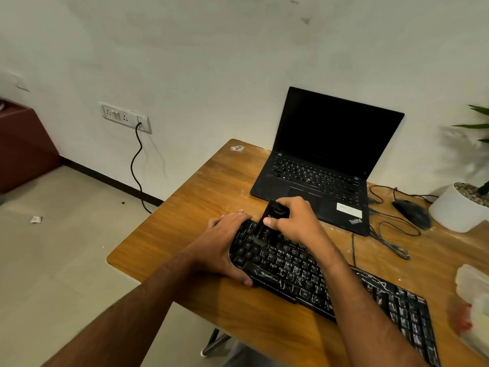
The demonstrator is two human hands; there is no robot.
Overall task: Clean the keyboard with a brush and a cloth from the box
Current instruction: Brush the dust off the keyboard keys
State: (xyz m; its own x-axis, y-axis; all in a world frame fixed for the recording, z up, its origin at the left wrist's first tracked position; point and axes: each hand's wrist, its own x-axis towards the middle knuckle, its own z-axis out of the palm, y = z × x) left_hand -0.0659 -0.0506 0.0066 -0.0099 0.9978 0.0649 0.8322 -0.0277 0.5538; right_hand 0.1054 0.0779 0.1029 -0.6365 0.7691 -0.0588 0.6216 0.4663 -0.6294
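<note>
Keyboard [330,282] lies diagonal on the desk [206,186], near the front edge, just in front of the laptop [325,165]; keys show white dust. Left hand [225,247] grips its left end, thumb curled under the front edge. Right hand [291,218] fingers are closed round the black brush [270,221], which sits on the top-left keys. Judgement: brushing step. Keep the left clamp firm and sweep along the rows, off the edge. Box [473,292] sits at right.

keyboard [330,282]: black, white-smeared keys
brush [270,219]: black
laptop [328,160]: black, red dot
worktop [211,186]: orange-brown woodgrain
pot [455,210], 3 o'clock: white
</note>
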